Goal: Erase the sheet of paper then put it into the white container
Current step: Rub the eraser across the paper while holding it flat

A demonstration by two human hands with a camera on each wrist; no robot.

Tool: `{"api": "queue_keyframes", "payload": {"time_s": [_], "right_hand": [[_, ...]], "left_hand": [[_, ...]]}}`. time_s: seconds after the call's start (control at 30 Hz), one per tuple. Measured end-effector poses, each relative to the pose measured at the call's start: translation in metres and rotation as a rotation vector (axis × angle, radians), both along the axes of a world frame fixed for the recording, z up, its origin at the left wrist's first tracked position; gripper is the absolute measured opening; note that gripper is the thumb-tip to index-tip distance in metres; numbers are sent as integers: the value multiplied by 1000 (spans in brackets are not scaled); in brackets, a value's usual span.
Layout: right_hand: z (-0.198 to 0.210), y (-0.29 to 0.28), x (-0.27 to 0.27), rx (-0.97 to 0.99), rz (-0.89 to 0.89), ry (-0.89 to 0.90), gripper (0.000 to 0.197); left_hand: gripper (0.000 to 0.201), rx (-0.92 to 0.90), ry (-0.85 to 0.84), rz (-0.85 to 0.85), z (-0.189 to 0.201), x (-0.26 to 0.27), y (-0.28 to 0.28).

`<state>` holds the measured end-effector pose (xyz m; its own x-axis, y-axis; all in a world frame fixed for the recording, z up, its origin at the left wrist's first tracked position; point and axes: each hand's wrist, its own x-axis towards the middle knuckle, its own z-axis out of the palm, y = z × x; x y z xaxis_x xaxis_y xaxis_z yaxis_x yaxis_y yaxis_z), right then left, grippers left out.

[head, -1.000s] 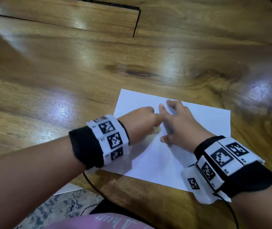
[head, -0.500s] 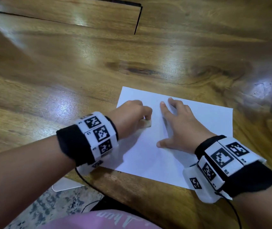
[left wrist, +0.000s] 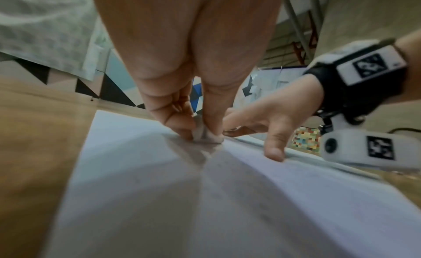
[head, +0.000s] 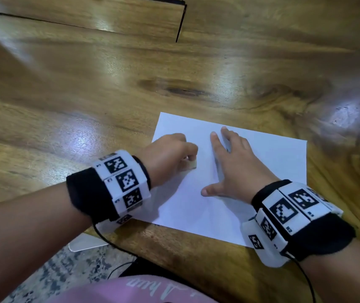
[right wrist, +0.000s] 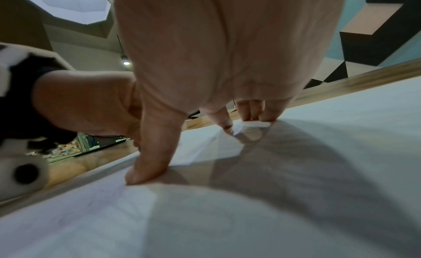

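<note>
A white sheet of paper (head: 262,162) lies flat on the wooden table (head: 87,95), near its front edge. My left hand (head: 170,156) pinches a small pale eraser (head: 190,165) and presses it down on the sheet's left part; the left wrist view shows the eraser (left wrist: 206,136) between the fingertips on the sheet of paper (left wrist: 205,207). My right hand (head: 233,165) lies flat on the middle of the paper with fingers spread and thumb out. In the right wrist view the thumb (right wrist: 150,162) presses on the sheet of paper (right wrist: 296,189). No white container is in view.
The table's near edge (head: 174,254) runs just below the sheet. A dark seam (head: 181,22) cuts the tabletop at the back. A white flat object (head: 85,242) sits on the patterned floor under my left forearm. Cables hang from both wristbands.
My left hand with the eraser has slid left and toward me, away from the right hand. The right hand stays pressed on the sheet.
</note>
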<state>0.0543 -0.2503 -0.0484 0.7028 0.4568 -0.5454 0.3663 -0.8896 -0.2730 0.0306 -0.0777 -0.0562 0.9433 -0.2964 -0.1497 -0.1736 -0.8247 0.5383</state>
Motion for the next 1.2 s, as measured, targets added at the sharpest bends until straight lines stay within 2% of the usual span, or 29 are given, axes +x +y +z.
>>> {"api": "queue_keyframes", "payload": {"time_s": [0.07, 0.17, 0.23, 0.33, 0.4, 0.5, 0.6, 0.73, 0.8, 0.87, 1.0, 1.07, 1.13, 1.2], "right_hand": [[-1, -1, 1, 8, -2, -3, 124], [-3, -2, 1, 22, -4, -1, 123], [-2, -3, 0, 42, -1, 13, 115], [1, -3, -3, 66, 36, 33, 100], [1, -3, -4, 41, 65, 42, 105], [-2, -2, -6, -18, 109, 35, 118], [-4, 0, -7, -60, 144, 13, 120], [-3, 1, -8, -68, 163, 3, 114], [-3, 1, -8, -60, 155, 5, 113], [-3, 1, -8, -61, 150, 7, 113], [-1, 2, -9, -75, 151, 13, 113], [-1, 2, -8, -67, 144, 13, 113], [-2, 2, -9, -63, 145, 11, 113], [-2, 2, -9, -53, 137, 12, 113]], "left_hand": [[10, -49, -17, -56, -4, -20, 5], [16, -49, 169, -145, -3, -56, 18], [24, -40, 281, -141, 2, -60, 25], [26, -96, 238, 39, 11, -47, 34], [13, -167, 198, 219, 14, -35, 40], [20, -200, 211, 345, 14, -25, 46], [18, -118, 206, 299, 13, -22, 40], [16, -1, 87, 169, 9, -17, 21], [11, 14, -6, 139, 4, -22, 14], [15, 1, -30, 102, -2, -33, 16], [21, -58, 209, -61, -2, -69, 28], [27, -48, 273, -80, 1, -70, 30], [30, -39, 182, -42, 2, -53, 28], [20, -13, 60, 9, 2, -34, 25]]}}
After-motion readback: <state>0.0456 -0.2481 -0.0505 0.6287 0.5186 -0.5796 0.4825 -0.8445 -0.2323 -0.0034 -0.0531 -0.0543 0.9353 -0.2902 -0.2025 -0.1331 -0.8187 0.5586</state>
